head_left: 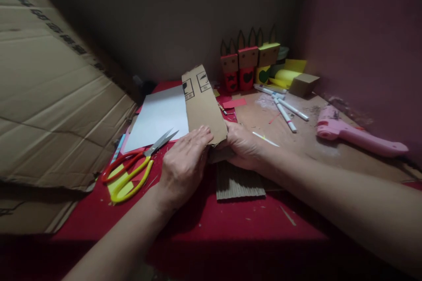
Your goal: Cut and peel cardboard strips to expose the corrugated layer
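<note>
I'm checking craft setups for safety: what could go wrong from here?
The scissors lie slightly open beside the left hand, so a sideways slip might meet the blades. Their tips overlap the white sheet and could nick it if knocked. With the left hand and right hand at its near end, the cardboard piece might crease under too much pressure.

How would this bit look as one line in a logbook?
left hand: on cardboard | right hand: holding cardboard's edge | scissors: lying beside left hand, blades apart | markers: lying right of cardboard
</note>
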`<move>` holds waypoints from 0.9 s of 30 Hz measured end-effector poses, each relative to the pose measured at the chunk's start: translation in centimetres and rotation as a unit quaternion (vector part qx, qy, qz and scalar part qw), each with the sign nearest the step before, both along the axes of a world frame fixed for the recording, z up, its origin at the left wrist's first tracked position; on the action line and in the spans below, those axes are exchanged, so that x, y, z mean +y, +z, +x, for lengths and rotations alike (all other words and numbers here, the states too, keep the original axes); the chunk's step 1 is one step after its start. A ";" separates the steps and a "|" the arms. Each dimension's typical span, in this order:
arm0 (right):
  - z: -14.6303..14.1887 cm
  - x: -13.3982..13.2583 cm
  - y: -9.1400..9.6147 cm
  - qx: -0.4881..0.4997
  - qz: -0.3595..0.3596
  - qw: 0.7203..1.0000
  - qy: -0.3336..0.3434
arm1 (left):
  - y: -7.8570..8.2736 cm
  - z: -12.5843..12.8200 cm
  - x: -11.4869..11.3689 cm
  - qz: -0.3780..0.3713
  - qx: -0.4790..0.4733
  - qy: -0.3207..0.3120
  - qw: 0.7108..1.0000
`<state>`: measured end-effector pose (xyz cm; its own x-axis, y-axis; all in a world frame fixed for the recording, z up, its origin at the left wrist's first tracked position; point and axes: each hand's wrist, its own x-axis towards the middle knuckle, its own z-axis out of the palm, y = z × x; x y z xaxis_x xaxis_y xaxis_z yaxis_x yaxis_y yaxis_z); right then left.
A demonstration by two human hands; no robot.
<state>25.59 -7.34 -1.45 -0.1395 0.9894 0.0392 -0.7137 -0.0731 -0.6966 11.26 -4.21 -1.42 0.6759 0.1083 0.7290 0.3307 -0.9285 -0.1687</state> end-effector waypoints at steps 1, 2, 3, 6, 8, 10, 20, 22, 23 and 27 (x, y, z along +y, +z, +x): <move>0.0 0.0 0.0 -0.005 0.003 1.000 0.001 | 0.0 0.0 0.0 -0.008 0.000 0.000 1.000; -0.1 0.0 -0.1 -0.009 0.009 1.000 0.000 | 0.0 -0.1 0.1 -0.017 0.001 0.000 1.000; -0.1 0.0 -0.1 -0.012 0.014 1.000 -0.002 | 0.0 -0.1 0.1 -0.028 0.002 -0.001 1.000; -0.1 0.1 -0.4 -0.030 0.027 0.999 -0.010 | 0.0 -0.3 0.2 -0.056 -0.006 -0.012 0.998; 0.0 0.0 -0.4 -0.048 0.035 0.998 -0.012 | 0.0 -0.3 0.2 -0.066 -0.010 -0.019 0.998; 0.0 -0.1 -0.4 -0.061 0.043 0.997 -0.012 | 0.1 -0.4 0.2 -0.071 -0.016 -0.021 0.997; 0.3 0.2 -0.6 -0.034 0.011 0.999 -0.009 | 0.5 -0.6 1.3 -0.168 0.043 -0.069 0.982; 0.5 0.4 -0.7 -0.019 0.014 1.000 0.015 | 0.6 -0.6 1.7 -0.154 0.079 -0.077 0.982; 0.6 0.4 -0.7 -0.011 0.017 0.999 0.032 | 0.7 -0.7 1.9 -0.139 0.093 -0.083 0.982; 0.9 0.5 -0.7 0.001 0.025 0.996 0.087 | 0.6 -0.7 2.2 -0.086 0.113 -0.094 0.985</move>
